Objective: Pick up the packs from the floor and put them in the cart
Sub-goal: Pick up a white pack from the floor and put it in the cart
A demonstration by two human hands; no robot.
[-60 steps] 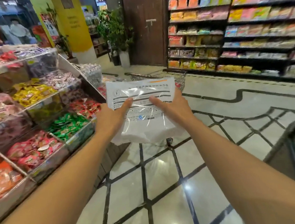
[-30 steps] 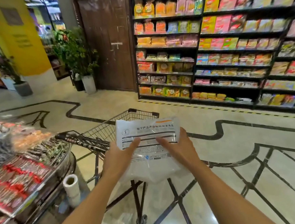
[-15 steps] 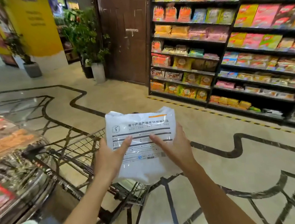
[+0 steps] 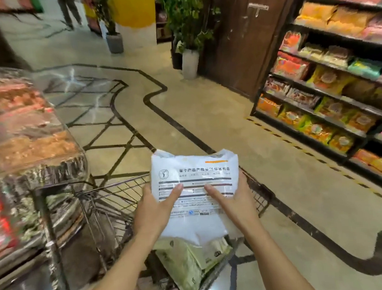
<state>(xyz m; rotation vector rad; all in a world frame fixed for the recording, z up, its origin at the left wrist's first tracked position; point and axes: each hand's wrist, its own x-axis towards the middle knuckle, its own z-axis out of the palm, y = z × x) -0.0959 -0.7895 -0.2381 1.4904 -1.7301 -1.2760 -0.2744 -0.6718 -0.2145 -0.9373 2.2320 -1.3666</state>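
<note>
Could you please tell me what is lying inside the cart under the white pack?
A pale green pack lies in the cart; the white pack and both hands cover the rest.

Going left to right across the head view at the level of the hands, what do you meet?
Display case → cart → left hand → white pack → right hand → floor → shelves.

Single head-worn view — forward and down, close over the cart [image 4: 111, 194] — no second view.
</note>
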